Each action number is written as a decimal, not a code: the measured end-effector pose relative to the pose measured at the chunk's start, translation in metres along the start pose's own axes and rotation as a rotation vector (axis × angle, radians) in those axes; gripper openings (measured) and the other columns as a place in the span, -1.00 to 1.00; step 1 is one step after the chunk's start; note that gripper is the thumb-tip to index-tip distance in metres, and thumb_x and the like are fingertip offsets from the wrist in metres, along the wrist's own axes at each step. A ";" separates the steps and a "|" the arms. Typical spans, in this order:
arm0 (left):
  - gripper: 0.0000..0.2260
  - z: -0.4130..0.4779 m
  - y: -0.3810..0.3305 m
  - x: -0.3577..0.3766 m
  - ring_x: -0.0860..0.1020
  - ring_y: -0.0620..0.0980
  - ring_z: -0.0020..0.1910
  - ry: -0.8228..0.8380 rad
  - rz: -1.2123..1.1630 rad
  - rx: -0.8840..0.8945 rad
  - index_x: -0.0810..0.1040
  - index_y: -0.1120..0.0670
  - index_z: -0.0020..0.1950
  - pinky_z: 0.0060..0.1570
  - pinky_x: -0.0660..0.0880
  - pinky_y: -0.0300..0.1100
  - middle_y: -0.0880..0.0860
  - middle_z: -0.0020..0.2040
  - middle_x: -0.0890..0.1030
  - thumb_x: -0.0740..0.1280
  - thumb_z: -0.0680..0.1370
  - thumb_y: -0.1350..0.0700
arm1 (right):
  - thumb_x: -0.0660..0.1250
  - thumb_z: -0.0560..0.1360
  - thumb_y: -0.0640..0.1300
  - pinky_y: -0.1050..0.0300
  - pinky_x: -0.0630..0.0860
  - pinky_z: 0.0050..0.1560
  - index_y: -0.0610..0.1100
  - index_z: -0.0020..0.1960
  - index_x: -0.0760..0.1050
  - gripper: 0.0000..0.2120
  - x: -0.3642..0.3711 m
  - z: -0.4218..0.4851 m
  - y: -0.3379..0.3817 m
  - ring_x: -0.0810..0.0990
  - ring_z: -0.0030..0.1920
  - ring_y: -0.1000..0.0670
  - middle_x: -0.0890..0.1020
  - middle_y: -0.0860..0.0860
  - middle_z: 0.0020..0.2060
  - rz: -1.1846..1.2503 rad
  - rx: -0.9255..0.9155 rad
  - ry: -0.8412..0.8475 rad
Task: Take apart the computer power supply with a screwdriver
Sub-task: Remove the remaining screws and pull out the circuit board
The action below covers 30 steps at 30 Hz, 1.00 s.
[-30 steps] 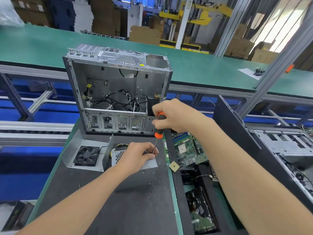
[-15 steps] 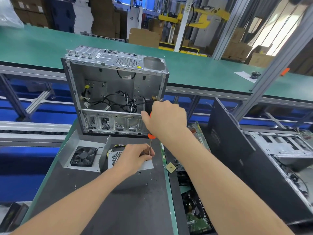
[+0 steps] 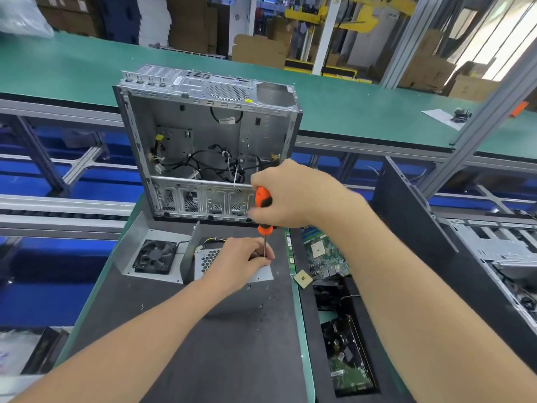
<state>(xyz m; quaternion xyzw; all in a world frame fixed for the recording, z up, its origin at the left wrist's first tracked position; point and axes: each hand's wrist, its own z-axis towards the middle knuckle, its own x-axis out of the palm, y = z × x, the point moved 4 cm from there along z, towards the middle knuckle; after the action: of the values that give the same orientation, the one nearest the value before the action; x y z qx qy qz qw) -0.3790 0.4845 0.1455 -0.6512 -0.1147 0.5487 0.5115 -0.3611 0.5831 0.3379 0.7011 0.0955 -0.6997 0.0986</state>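
Note:
The grey power supply box [image 3: 207, 260] with a honeycomb grille lies on the dark mat [image 3: 220, 344] in front of me. My left hand [image 3: 238, 263] rests on top of it and its fingers steady the thin shaft of the screwdriver [image 3: 263, 200]. My right hand [image 3: 290, 193] grips the orange and black handle from above, with the shaft pointing straight down at the box's right top edge. The tip is hidden behind my left fingers.
An open computer case [image 3: 203, 146] with loose cables stands just behind. A metal cover with a black fan [image 3: 155, 257] lies left of the box. Right of the mat sit a motherboard [image 3: 322, 254], a loose chip [image 3: 302, 279], and dark bins of parts [image 3: 348, 359].
The view has shifted slightly. My right hand has turned on the screwdriver handle, which shows more orange now. My left hand stays on the power supply.

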 end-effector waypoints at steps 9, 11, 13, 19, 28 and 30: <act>-0.78 0.000 0.001 0.001 0.66 -0.23 -0.08 0.016 -0.020 -0.005 0.64 -0.13 -0.16 0.05 0.56 -0.26 -0.22 -0.11 0.72 0.46 0.56 0.20 | 0.31 0.58 -0.09 0.08 0.35 -0.38 -0.15 -0.15 0.40 -0.80 0.009 0.012 -0.006 0.47 -0.28 -0.16 0.41 -0.04 -0.29 -0.142 0.164 0.006; -0.80 0.001 0.003 0.001 0.67 -0.20 -0.09 0.010 -0.023 -0.007 0.64 -0.13 -0.15 0.06 0.57 -0.19 -0.19 -0.07 0.73 0.46 0.58 0.17 | 0.38 0.53 -0.10 0.03 0.48 -0.22 -0.08 -0.06 0.54 -0.94 0.001 0.008 -0.013 0.54 -0.11 -0.06 0.50 0.00 -0.15 0.068 -0.087 0.101; -0.87 0.001 0.005 0.001 0.67 -0.17 -0.10 0.002 -0.033 -0.002 0.67 -0.03 -0.13 0.05 0.57 -0.17 -0.22 -0.06 0.72 0.46 0.59 0.16 | 0.42 0.45 -0.21 0.05 0.50 -0.05 0.04 -0.02 0.61 -0.82 -0.006 0.003 -0.016 0.50 -0.04 0.09 0.50 0.07 -0.05 0.167 -0.251 0.168; -0.78 0.001 0.001 0.001 0.65 -0.19 -0.15 -0.019 0.045 0.019 0.57 -0.18 -0.18 -0.02 0.55 -0.22 -0.19 -0.10 0.72 0.46 0.59 0.11 | 0.40 0.38 -0.28 -0.03 0.56 -0.04 0.03 0.04 0.59 -0.69 -0.003 0.003 -0.017 0.54 -0.04 0.04 0.56 0.13 -0.07 0.169 -0.216 0.215; -0.78 0.000 0.002 0.001 0.66 -0.22 -0.13 -0.003 0.030 -0.042 0.57 -0.21 -0.17 -0.08 0.51 -0.28 -0.20 -0.13 0.72 0.46 0.58 0.09 | 0.15 0.62 0.32 0.11 0.27 -0.38 -0.07 -0.31 0.19 -0.46 0.014 -0.002 -0.008 0.34 -0.40 -0.05 0.33 -0.01 -0.35 -0.168 0.285 -0.127; -0.84 -0.001 0.000 -0.001 0.66 -0.26 -0.07 0.029 -0.018 -0.035 0.59 -0.22 -0.12 -0.07 0.48 -0.30 -0.21 -0.08 0.71 0.43 0.59 0.04 | 0.20 0.63 0.22 0.09 0.35 -0.32 -0.08 -0.29 0.17 -0.50 0.015 0.003 -0.008 0.40 -0.35 -0.10 0.32 -0.01 -0.34 -0.160 0.258 -0.113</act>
<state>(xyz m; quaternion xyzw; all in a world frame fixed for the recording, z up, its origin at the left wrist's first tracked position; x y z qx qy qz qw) -0.3786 0.4835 0.1461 -0.6670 -0.1228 0.5327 0.5063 -0.3661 0.5896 0.3224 0.6575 0.0547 -0.7503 -0.0429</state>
